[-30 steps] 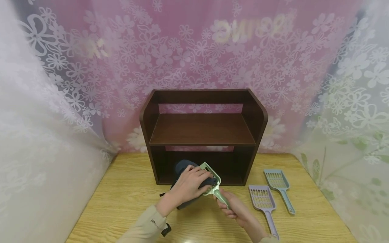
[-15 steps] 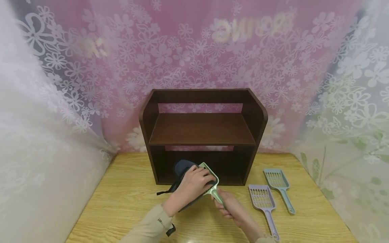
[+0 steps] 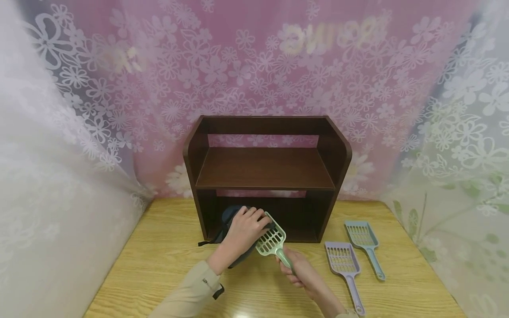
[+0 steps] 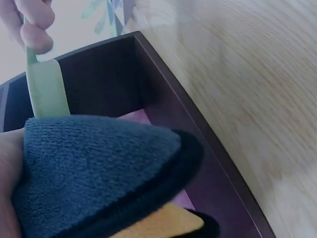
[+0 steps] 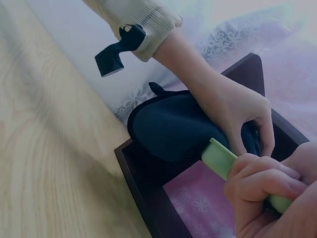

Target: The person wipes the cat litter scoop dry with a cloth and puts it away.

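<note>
While the flowery pink curtain (image 3: 254, 84) covers the back and pale floral sheets hem in both sides, the wooden table (image 3: 159, 269) gives decent elbow room, with bare wood running left of the work to a slanting edge. Next biggest is the dark brown shelf unit (image 3: 264, 168), two levels, front edge of the bottom one right behind the hands, so not a ton of space on that side. Pose-wise, the left arm comes up from the near edge in a beige sleeve (image 3: 195, 287), and the left hand (image 3: 247, 225) has its back up, thumb and fingers curled around a navy cloth (image 5: 168, 129). That cloth sits against the far-left part of the green scoop (image 3: 274, 247), in front of the lower compartment. The right hand (image 3: 296, 267) wraps snugly round the scoop's handle, fingers folded, holding the slotted head up and to the left. Over on the right, the purple scoop (image 3: 346, 268) and blue scoop (image 3: 367, 244) lie on the table near each other, handles toward the person. Compared with half a second ago, the left hand and cloth have slid off toward the upper left, so way more of the green slots show now; those other two scoops haven't budged.
</note>
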Demonstrator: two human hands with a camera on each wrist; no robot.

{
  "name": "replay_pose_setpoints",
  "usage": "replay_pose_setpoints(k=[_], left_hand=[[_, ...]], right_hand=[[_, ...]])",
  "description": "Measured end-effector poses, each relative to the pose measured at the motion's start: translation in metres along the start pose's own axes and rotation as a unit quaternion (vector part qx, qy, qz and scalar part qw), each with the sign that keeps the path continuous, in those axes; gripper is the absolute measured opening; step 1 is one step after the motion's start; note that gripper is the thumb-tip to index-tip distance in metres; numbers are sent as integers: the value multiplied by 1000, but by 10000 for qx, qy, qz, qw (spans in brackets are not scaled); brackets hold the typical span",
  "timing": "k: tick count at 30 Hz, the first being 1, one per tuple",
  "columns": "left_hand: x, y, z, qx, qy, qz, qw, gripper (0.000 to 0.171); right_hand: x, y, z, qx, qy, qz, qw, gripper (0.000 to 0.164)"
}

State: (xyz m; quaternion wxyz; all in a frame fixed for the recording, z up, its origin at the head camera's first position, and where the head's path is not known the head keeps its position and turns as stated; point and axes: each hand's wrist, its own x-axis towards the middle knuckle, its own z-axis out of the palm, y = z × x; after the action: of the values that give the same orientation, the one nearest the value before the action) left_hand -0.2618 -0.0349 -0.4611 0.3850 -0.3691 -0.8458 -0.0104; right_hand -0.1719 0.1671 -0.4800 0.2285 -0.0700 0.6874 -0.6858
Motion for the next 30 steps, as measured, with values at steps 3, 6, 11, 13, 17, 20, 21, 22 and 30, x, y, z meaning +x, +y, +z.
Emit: replay_pose_setpoints(k=[3, 6, 11, 13, 17, 20, 21, 22, 30], left_hand=[[0, 2, -1, -215, -156, -73, 9996, 22], [-1, 6, -2, -573, -438, -125, 9973, 20], [-1, 14, -8, -1134, -966, 91, 9888, 18], [-1, 15, -12, -1266, -1141, 193, 9852, 18], [0, 12, -21, -1304, -1402, 340, 9809, 17], [0, 7, -26, -1182, -1613, 527, 9784, 16], [-1, 5, -28, -1133, -1688, 601, 9773, 16], [-1, 4, -30, -1081, -1771, 672, 9759, 16], [-5, -2, -34, -588, -2014, 1001, 9726, 17]], right_hand=[[2, -2, 0, -37, 39, -8, 10000, 43], [5, -4, 0, -106, -19, -13, 9999, 43], [6, -5, -4, -184, -128, -10, 9997, 42], [6, -7, -6, -190, -118, -17, 9997, 42], [6, -9, -11, -205, -14, -9, 9998, 44], [7, -10, -16, -284, 114, -40, 9995, 45], [7, -10, -17, -333, 161, -41, 9993, 45], [7, -10, -19, -365, 202, -39, 9991, 45], [7, -8, -22, -490, 179, 17, 9986, 45]])
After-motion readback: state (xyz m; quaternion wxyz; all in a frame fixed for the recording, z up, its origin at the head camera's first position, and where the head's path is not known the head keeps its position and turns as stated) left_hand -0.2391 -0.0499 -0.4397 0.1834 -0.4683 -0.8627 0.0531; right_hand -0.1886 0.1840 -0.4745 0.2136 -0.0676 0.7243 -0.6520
